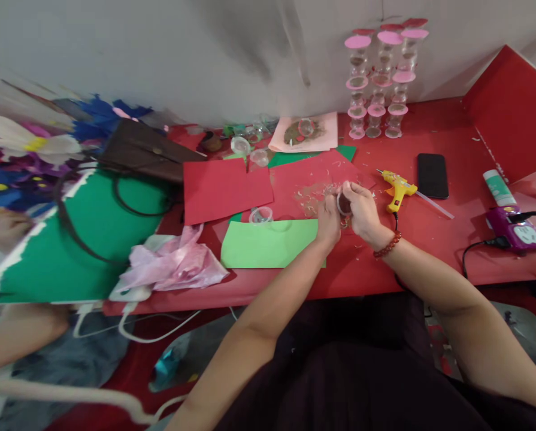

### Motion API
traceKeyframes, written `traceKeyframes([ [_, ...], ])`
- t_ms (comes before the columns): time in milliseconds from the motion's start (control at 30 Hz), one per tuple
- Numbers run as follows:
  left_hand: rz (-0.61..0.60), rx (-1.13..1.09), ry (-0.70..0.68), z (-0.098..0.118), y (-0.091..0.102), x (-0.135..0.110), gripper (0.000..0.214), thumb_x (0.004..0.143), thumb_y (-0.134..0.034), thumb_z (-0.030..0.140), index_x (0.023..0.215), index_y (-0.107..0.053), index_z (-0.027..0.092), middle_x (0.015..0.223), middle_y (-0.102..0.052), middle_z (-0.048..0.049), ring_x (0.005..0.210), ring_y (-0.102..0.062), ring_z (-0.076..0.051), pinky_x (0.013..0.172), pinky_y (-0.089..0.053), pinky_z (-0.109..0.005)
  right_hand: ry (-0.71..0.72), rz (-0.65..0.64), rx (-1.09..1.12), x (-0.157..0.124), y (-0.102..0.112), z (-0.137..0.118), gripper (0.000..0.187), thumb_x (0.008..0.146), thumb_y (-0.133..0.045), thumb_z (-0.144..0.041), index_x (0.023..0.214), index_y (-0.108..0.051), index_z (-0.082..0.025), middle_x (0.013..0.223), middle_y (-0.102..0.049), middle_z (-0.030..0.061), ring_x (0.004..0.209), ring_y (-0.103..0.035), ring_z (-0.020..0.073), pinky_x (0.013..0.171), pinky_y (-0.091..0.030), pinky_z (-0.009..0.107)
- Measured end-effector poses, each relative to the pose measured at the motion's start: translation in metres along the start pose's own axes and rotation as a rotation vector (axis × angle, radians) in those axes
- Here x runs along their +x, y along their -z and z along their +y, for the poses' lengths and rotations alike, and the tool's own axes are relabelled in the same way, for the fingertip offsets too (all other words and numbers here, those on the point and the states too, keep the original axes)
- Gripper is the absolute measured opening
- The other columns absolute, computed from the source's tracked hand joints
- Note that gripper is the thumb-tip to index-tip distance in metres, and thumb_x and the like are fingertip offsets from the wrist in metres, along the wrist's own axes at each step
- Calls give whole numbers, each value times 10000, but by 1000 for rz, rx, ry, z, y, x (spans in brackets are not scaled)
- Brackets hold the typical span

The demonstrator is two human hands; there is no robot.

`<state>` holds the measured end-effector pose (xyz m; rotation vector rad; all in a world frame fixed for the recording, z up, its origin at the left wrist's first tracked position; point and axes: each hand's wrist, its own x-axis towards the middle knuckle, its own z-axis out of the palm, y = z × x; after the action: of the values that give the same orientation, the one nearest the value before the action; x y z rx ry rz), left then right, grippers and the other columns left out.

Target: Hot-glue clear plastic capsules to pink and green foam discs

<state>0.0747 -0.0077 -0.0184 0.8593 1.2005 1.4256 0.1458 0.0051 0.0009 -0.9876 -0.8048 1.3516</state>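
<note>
My left hand [328,220] and my right hand [361,208] meet above the red table [429,239], both with fingers closed round a small clear plastic cup [344,204] with something dark inside. The right wrist wears a red bead bracelet [387,245]. Bits of scrap lie on the red paper sheet [312,179] just beyond the hands. A light green sheet [268,243] lies under my left forearm, with another clear cup [261,214] at its far edge.
A yellow glue gun [397,190] and black phone [432,175] lie right of the hands. Stacked cup towers with pink discs [379,84] stand at the back wall. A purple device [514,230], glue bottle [497,187], pink plastic bag [173,263], green board [70,251], brown bag [146,152] surround.
</note>
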Motion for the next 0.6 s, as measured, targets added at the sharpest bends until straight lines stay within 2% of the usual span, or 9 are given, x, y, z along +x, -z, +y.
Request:
traceKeyframes([
  [100, 31, -23, 9, 1, 3, 3, 352, 1054, -437, 309, 727, -534, 220, 706, -536, 22, 629, -512, -119, 591, -430, -232, 42, -103, -16, -2, 0, -2, 477, 813, -775, -662, 708, -599, -232, 642, -558, -36, 584, -490, 113, 595, -460, 274],
  [200, 22, -20, 3, 2, 4, 4, 346, 1052, -434, 322, 736, -531, 221, 714, -542, 19, 646, -519, -123, 595, -434, -235, 134, -140, -55, -5, 1, -2, 452, 753, -836, -636, 756, -615, -242, 646, -556, -48, 572, -463, 109, 580, -435, 279],
  [400, 31, 2, 4, 4, -2, -3, 295, 1019, -472, 265, 743, -564, 216, 735, -550, 21, 674, -521, -118, 618, -439, -226, 269, 41, -252, -5, 0, 2, 312, 962, -641, -436, 730, -585, -234, 716, -604, -21, 692, -543, 133, 727, -459, 304],
  [500, 51, -34, 66, 8, -6, -6, 296, 1020, -449, 232, 746, -561, 212, 737, -560, 20, 685, -536, -117, 628, -458, -217, 276, 77, -299, -6, -1, 3, 298, 998, -590, -352, 724, -561, -238, 718, -605, -19, 694, -545, 136, 741, -455, 307],
  [600, 68, -64, 126, 9, -8, -6, 306, 1034, -399, 230, 783, -573, 213, 740, -573, 18, 695, -564, -122, 631, -470, -215, 266, 84, -296, -8, -2, 3, 298, 1007, -572, -350, 729, -557, -241, 710, -594, -21, 694, -544, 137, 751, -466, 306],
])
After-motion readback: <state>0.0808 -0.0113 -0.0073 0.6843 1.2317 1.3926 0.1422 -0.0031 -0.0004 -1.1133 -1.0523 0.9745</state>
